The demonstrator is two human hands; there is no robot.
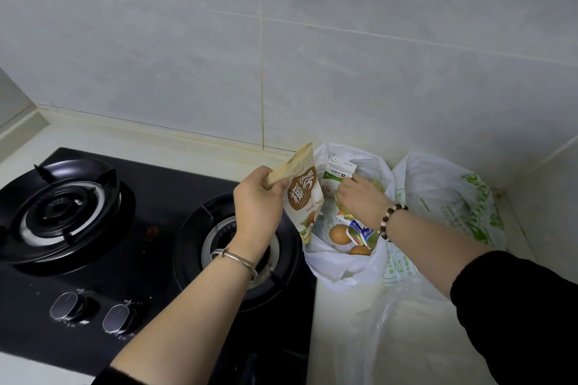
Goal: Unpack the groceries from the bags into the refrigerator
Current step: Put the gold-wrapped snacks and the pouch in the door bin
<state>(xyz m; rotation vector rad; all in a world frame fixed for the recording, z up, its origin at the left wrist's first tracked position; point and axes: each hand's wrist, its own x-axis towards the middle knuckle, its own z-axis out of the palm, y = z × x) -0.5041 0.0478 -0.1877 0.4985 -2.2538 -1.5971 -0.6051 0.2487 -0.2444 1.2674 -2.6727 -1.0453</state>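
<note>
My left hand (257, 197) grips the top of a beige and white pouch (305, 197) with brown lettering, held up over the right burner's edge. My right hand (362, 201) reaches into an open white plastic bag (341, 269) on the counter and pinches the upper corner of a white and green carton (336, 172). Inside the bag lie two brown eggs (340, 234), a small blue and white carton (362, 233) and some yellow-green packaging. A second white bag with green print (450, 197) stands in the corner to the right.
A black gas stove (150, 197) with two burners and two knobs (117, 317) fills the left side. The pale countertop (391, 337) runs along the right. Grey tiled walls close in behind and to the right. The refrigerator is out of view.
</note>
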